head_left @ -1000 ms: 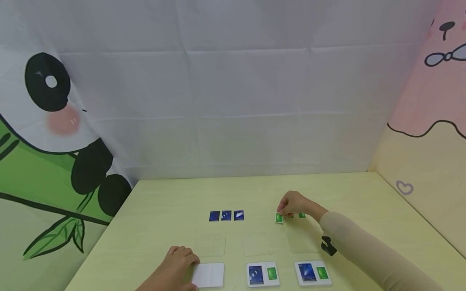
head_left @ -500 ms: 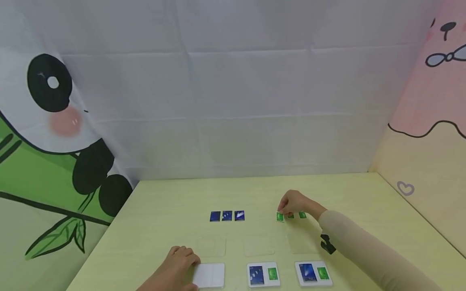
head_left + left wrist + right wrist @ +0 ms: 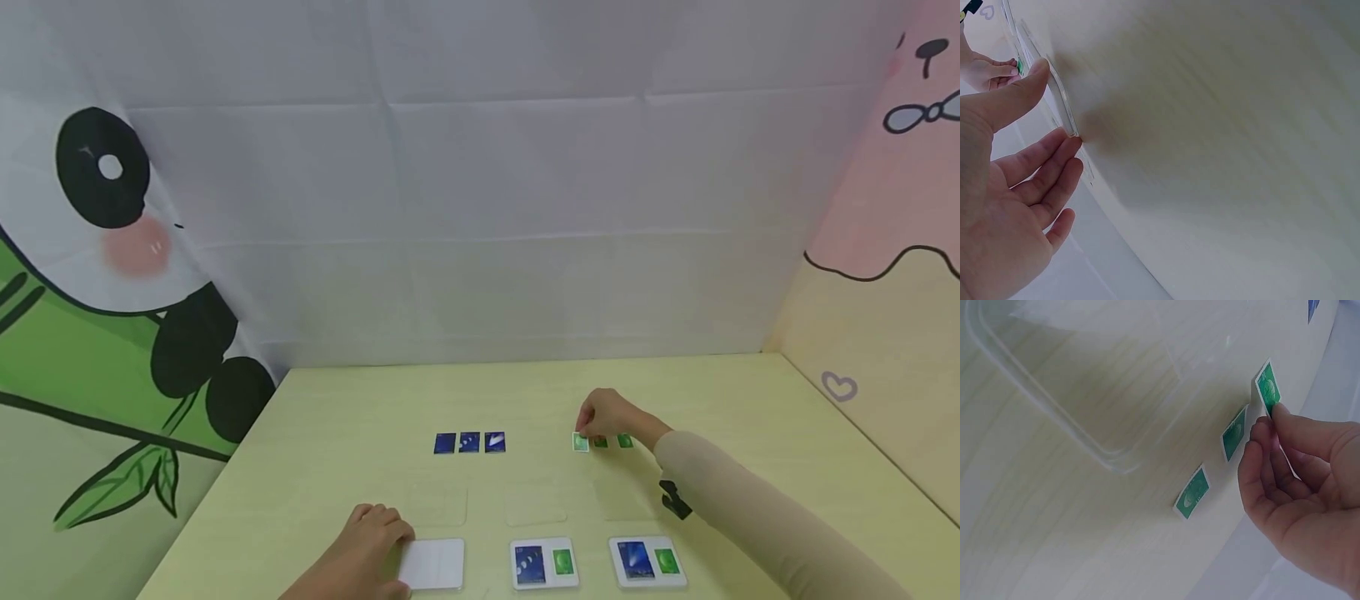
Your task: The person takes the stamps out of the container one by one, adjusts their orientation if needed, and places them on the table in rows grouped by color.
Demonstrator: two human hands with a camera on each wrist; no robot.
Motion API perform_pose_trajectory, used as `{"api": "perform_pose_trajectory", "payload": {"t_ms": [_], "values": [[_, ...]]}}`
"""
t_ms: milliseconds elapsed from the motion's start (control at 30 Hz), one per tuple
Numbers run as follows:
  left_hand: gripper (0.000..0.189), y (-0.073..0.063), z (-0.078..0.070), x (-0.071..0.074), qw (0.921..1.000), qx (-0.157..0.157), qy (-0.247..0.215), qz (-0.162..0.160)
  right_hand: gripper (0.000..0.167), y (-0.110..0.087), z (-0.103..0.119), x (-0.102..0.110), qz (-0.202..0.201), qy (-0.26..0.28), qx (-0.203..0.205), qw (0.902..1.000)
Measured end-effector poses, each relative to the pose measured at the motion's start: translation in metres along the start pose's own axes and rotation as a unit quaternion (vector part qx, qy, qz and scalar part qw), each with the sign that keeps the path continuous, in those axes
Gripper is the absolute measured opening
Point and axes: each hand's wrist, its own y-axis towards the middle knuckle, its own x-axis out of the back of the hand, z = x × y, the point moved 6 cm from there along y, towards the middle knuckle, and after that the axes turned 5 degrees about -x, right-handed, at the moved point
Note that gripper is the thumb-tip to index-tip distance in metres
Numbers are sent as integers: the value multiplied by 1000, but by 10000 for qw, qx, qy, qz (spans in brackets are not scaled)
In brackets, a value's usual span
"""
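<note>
My left hand (image 3: 360, 550) holds the left edge of a blank white rectangular case (image 3: 442, 567) on the table. In the left wrist view the thumb and fingertips lie on either side of that edge. Farther off, at the right, my right hand (image 3: 606, 412) pinches a small green card (image 3: 1267, 389) between thumb and fingers. That card has a white border and stands tilted up in the right wrist view. Beside it two more green cards lie in a row, the middle card (image 3: 1234, 433) and the outer card (image 3: 1192, 492). The hand partly covers them in the head view.
Three blue picture cards (image 3: 469, 442) lie in a row left of the right hand. Three clear lids, one being the middle lid (image 3: 535, 503), rest in front of the cards. Two white cases, the nearer-middle case (image 3: 549, 575) and the right case (image 3: 660, 583), each hold a blue and a green picture.
The green card in my right hand has shifted slightly and tilted, its face now looking paler. My left hand keeps its place on the white case.
</note>
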Motion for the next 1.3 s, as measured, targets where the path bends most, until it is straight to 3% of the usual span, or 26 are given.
{"api": "perform_pose_trajectory", "payload": {"t_ms": [500,900,1300], "values": [[54,0,1,-2,9997,-155,162,-27,6,3,-4,-2,-262,-131,99,9995],[53,0,-2,2,9998,108,-134,40,4,-6,1,5,-321,-174,248,9990],[52,-2,1,-1,9988,320,-339,-118,5,-18,-1,5,-256,-10,184,9995]]}}
